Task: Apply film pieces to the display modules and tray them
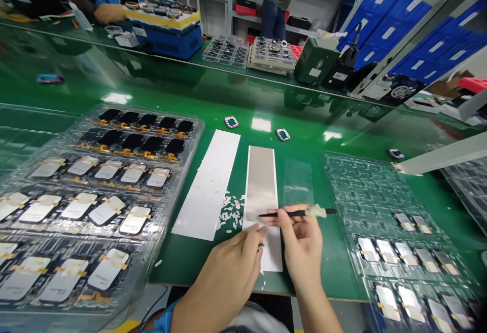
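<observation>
My right hand (302, 239) grips black tweezers (294, 214) with pale wrapping around the handle. The tweezer tips point left, over the lower part of a white backing strip with grey film (262, 176). Beside them, my left hand (232, 262) is closed in a pinch near the strip's lower end. A small shiny edge shows at its fingertips, but most of what it holds is hidden. Left of the strip lie a white paper strip (211, 186) and many small white scraps (230, 216). A clear film sheet (298, 178) rests to the right.
A clear tray of small display modules (131, 220) stands at left; another clear tray (342, 191), partly filled, is at right. Small framed pieces (282, 134) lie beyond the strips. A raised shelf (228, 77) holds trays and boxes. Other people are behind it.
</observation>
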Demonstrator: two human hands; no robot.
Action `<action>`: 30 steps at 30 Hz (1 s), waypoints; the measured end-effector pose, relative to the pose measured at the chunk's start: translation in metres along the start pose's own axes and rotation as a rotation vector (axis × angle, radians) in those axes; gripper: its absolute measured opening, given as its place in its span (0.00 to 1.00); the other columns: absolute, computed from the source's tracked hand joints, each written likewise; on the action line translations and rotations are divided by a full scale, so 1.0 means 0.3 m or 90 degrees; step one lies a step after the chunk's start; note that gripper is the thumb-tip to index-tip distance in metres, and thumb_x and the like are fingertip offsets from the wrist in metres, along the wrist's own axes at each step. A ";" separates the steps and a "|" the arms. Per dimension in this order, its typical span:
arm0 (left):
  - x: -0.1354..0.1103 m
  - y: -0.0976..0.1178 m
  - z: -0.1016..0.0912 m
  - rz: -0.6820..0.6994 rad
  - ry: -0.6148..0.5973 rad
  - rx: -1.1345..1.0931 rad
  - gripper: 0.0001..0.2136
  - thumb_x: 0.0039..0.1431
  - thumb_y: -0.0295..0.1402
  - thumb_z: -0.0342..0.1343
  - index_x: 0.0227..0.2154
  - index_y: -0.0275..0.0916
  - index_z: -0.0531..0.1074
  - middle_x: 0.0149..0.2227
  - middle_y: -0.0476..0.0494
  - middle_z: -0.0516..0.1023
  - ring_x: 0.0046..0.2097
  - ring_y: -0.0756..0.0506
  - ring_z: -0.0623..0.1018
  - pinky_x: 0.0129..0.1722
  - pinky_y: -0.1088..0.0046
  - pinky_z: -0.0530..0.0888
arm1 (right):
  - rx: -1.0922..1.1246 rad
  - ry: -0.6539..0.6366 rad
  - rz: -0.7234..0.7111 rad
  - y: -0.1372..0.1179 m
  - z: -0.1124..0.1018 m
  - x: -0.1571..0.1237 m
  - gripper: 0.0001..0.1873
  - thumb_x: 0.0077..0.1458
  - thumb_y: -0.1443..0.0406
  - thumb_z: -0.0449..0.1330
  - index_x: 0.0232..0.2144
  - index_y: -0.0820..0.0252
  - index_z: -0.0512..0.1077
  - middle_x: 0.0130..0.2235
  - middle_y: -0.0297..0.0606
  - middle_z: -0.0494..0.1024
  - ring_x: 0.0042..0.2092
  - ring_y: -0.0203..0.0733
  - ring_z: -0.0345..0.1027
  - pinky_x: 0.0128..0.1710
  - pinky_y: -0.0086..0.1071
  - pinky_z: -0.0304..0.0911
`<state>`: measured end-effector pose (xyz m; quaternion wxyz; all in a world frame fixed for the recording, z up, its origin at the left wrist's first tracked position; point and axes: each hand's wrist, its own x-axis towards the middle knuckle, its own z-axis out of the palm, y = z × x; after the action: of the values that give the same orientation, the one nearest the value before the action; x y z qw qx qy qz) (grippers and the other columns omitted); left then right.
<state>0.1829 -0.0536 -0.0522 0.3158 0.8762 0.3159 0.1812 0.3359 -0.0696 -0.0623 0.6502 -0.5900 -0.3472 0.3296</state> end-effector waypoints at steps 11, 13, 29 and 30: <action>0.057 0.008 -0.029 -0.247 0.237 -0.641 0.06 0.73 0.38 0.45 0.46 0.44 0.59 0.31 0.52 0.73 0.26 0.52 0.70 0.28 0.77 0.68 | 0.086 0.085 -0.126 -0.058 0.024 -0.059 0.06 0.64 0.66 0.59 0.38 0.52 0.63 0.34 0.35 0.77 0.38 0.45 0.80 0.33 0.37 0.79; 0.062 0.015 -0.022 -0.233 0.231 -0.711 0.06 0.74 0.39 0.42 0.45 0.44 0.58 0.30 0.53 0.71 0.25 0.53 0.66 0.27 0.77 0.66 | 0.093 0.051 -0.140 -0.061 0.048 -0.071 0.06 0.65 0.67 0.57 0.38 0.51 0.62 0.34 0.35 0.77 0.38 0.45 0.80 0.33 0.37 0.80; 0.059 0.027 0.007 -0.252 0.232 -0.723 0.09 0.73 0.44 0.42 0.43 0.45 0.59 0.32 0.52 0.67 0.29 0.51 0.64 0.31 0.73 0.64 | 0.087 0.026 -0.210 -0.042 0.072 -0.064 0.09 0.63 0.74 0.54 0.39 0.55 0.62 0.33 0.34 0.77 0.37 0.44 0.81 0.26 0.30 0.77; 0.059 0.028 0.006 -0.250 0.235 -0.722 0.09 0.73 0.44 0.42 0.43 0.44 0.60 0.32 0.52 0.67 0.29 0.51 0.64 0.31 0.74 0.65 | 0.083 0.026 -0.212 -0.042 0.072 -0.063 0.08 0.63 0.74 0.54 0.39 0.55 0.62 0.33 0.34 0.77 0.37 0.44 0.81 0.26 0.30 0.77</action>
<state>0.2005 -0.0475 -0.0459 0.6990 0.4523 0.3750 0.4076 0.3078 -0.0748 -0.0496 0.7395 -0.4874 -0.4051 0.2269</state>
